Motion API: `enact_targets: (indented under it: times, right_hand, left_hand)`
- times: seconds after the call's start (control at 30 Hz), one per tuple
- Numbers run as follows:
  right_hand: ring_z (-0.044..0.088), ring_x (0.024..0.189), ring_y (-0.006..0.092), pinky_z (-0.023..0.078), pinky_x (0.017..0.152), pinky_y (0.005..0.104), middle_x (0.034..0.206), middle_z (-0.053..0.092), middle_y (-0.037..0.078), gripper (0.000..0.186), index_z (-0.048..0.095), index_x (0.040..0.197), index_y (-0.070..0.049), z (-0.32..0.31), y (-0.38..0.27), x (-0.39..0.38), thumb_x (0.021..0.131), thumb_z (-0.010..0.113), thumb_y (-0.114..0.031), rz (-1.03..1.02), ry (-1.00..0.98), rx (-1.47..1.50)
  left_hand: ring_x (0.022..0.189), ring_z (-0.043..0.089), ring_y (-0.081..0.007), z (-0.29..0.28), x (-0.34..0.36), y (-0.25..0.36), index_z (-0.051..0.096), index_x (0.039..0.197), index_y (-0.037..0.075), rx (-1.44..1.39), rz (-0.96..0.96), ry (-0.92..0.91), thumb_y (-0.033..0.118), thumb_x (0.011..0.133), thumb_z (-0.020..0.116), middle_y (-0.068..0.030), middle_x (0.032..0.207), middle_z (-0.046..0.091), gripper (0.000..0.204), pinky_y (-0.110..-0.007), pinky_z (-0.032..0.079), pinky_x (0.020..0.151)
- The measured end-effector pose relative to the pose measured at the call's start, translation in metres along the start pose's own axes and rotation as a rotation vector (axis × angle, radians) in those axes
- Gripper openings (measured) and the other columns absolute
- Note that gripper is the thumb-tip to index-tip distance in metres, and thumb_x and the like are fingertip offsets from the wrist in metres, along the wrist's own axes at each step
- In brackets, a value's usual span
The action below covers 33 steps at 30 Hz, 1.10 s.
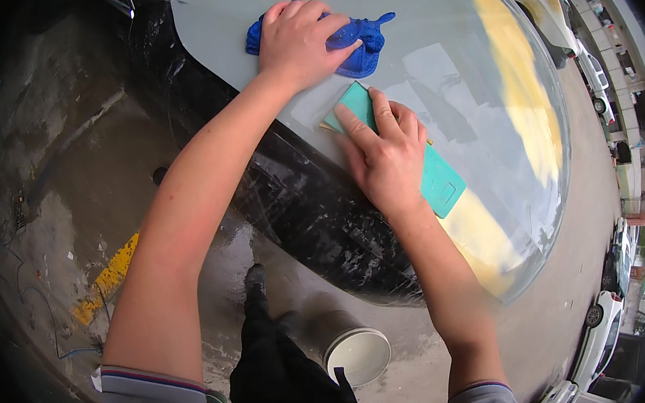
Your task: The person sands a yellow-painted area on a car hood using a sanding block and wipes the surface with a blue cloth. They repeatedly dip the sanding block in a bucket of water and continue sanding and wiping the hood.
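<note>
A car hood with a wet grey surface and pale yellow patches spreads out before me. My left hand is closed over a bunched blue cloth and presses it on the hood's left part. To the right and nearer, my right hand grips a long flat turquoise sanding block lying on the hood. Its thumb and fingers wrap the block's middle, and both ends stick out. A thin tan edge shows under the block's far end; its underside is hidden.
Below the hood is the car's black, smeared front side. A white bucket stands on the wet concrete floor by my legs. A yellow floor stripe and a thin hose lie at left. Parked cars line the right.
</note>
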State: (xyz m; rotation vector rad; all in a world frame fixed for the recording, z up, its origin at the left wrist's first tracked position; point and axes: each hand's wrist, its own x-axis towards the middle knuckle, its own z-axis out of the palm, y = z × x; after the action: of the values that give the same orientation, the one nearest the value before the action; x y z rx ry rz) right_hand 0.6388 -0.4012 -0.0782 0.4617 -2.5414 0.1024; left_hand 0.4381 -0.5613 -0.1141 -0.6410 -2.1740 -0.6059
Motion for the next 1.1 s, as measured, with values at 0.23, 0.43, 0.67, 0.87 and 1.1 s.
enact_targets:
  times: [0.23,0.43,0.67,0.87,1.1]
  right_hand:
    - [0.068,0.128,0.0348,0.052,0.101,0.0513,0.157,0.067,0.017,0.055,0.086,0.13,-0.026,-0.066,0.02,-0.102,0.076,0.096,-0.023,0.045,-0.131,0.082]
    - [0.067,0.127,0.0383,0.052,0.103,0.053,0.161,0.067,0.017,0.055,0.084,0.138,-0.027,-0.071,0.033,-0.103,0.084,0.095,-0.028,0.087,-0.115,0.14]
    - [0.065,0.128,0.0353,0.052,0.104,0.0509,0.157,0.066,0.016,0.056,0.084,0.134,-0.028,-0.059,0.077,-0.071,0.08,0.096,-0.029,0.03,-0.036,0.091]
    - [0.07,0.121,0.0345,0.057,0.101,0.0495,0.157,0.069,0.016,0.059,0.084,0.135,-0.026,-0.086,0.083,-0.156,0.078,0.097,-0.034,-0.028,-0.1,0.137]
    - [0.07,0.121,0.036,0.056,0.1,0.0508,0.158,0.07,0.02,0.055,0.084,0.139,-0.024,-0.063,0.1,-0.085,0.086,0.094,-0.035,-0.082,-0.066,0.171]
  left_hand:
    - [0.125,0.07,-0.0263,-0.016,0.014,0.011,0.079,0.138,0.028,-0.024,0.165,-0.242,0.057,0.092,0.087,-0.0031,0.127,0.076,0.055,-0.05,0.048,0.112]
    - [0.093,0.078,-0.033,0.018,0.047,0.118,0.076,0.111,0.017,-0.314,0.502,-0.493,0.033,0.086,0.093,-0.0074,0.1,0.074,0.034,-0.051,0.062,0.078]
    - [0.088,0.08,-0.0336,0.02,0.073,0.204,0.073,0.101,0.014,-0.453,0.579,-0.362,0.033,0.085,0.095,-0.0084,0.093,0.077,0.033,-0.05,0.063,0.072]
    - [0.123,0.072,-0.0299,-0.01,0.06,0.124,0.079,0.135,0.025,-0.258,0.347,-0.463,0.042,0.095,0.089,-0.0046,0.127,0.077,0.045,-0.05,0.055,0.11]
    - [0.164,0.043,-0.0337,-0.022,-0.016,0.001,0.063,0.164,0.035,0.111,-0.133,-0.262,0.057,0.103,0.079,-0.0083,0.169,0.054,0.067,-0.068,0.028,0.135]
